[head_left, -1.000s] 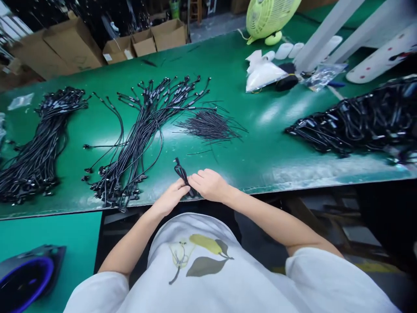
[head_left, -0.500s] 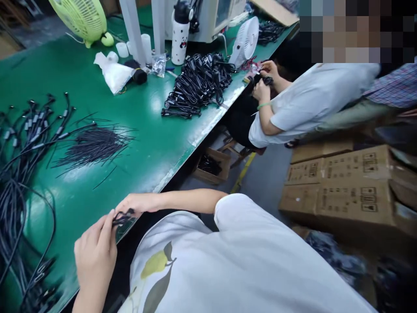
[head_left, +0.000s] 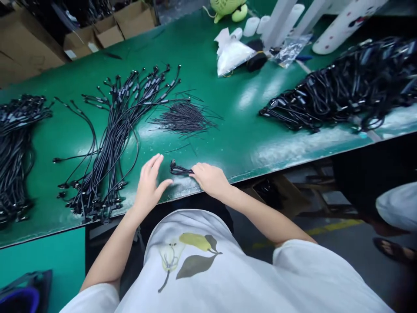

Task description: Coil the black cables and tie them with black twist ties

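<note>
My right hand [head_left: 209,179] is closed on a small folded black cable [head_left: 180,169] that lies on the near edge of the green table [head_left: 241,130]. Just left of it my left hand [head_left: 149,183] hovers open, fingers spread, holding nothing. Right beside my left hand a long bundle of black cables with connectors [head_left: 117,126] stretches away from me. A small heap of thin black ties [head_left: 184,118] sits just beyond the folded cable.
Another cable bundle [head_left: 14,148] lies at the far left, and a large tangled pile of cables [head_left: 342,87] at the right. White bags and small items [head_left: 233,52] sit at the back. Cardboard boxes [head_left: 107,26] stand behind. Another person's sleeve [head_left: 395,204] shows at right.
The view swung right toward other workers and came back to the table. My left hand has let go of the folded cable and opened. My right hand keeps it on the table edge.
</note>
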### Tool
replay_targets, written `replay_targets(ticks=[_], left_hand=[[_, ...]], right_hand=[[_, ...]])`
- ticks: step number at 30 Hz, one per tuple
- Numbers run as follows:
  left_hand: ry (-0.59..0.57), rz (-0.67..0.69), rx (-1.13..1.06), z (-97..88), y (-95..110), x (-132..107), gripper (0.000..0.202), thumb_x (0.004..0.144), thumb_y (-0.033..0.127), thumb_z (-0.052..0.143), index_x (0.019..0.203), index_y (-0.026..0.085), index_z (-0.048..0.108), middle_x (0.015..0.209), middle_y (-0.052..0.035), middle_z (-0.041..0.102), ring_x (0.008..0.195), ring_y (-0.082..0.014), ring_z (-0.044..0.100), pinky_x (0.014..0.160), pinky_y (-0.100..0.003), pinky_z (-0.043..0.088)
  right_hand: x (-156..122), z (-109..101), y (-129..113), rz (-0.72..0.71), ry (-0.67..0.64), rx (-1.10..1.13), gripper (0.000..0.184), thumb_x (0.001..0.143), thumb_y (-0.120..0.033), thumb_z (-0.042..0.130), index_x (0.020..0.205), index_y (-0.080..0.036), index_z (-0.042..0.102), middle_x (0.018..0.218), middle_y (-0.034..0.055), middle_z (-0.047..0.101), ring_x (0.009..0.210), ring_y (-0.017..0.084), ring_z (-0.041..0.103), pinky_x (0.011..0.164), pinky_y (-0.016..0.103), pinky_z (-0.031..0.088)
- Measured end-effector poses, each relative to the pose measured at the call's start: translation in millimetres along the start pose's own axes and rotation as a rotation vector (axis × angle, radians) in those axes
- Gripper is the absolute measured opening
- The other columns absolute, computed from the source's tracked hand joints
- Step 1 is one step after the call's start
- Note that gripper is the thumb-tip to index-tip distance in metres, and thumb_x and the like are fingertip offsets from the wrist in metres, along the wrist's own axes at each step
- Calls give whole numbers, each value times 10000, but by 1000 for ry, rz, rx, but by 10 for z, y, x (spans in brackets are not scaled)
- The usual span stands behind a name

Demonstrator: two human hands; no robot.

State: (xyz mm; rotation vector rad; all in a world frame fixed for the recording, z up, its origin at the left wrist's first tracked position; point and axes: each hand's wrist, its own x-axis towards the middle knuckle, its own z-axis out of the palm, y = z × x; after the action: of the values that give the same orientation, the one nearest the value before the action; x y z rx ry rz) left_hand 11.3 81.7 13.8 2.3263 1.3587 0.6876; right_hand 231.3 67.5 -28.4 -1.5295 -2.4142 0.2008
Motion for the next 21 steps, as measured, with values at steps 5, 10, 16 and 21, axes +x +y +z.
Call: replay_targets(ticks=[5, 10, 16, 21], left_hand=[[-26, -167, -344, 187, -42, 26, 365, 915, 397, 526, 1226, 210, 566, 1239, -104, 606, 1098, -197, 609, 946, -329, 492], [98, -104, -199, 354, -31, -28, 336, 893, 426, 554, 1132, 193, 597, 1122, -93, 649, 996, -206, 646, 878, -338, 527], [106, 4, 48, 472, -117, 37, 439, 913, 543, 438, 1151, 204, 583, 1119, -97, 663, 990, -244, 645, 804, -347, 521], [-10, 27, 60, 521, -451, -187, 442, 930, 492, 398, 1257, 225, 531, 1272, -87, 603, 1095, -253, 619, 886, -368, 502]], right_hand=[[90, 81, -85, -88, 4, 19, 249, 995, -349, 410, 967, -149, 556, 848, 77, 600, 782, 196, 541, 657, 302, 344], [181, 134, -177, -89, -113, 64, 258, 1025, -300, 312, 1010, -142, 516, 890, 68, 615, 789, 182, 592, 671, 300, 419], [201, 209, -147, -73, -148, 36, 324, 1016, -421, 324, 1052, -157, 508, 924, 53, 649, 777, 174, 630, 584, 285, 460], [182, -274, 732, 359, -20, -25, 342, 948, -525, 458, 960, -205, 575, 840, 18, 661, 743, 156, 624, 564, 228, 440]])
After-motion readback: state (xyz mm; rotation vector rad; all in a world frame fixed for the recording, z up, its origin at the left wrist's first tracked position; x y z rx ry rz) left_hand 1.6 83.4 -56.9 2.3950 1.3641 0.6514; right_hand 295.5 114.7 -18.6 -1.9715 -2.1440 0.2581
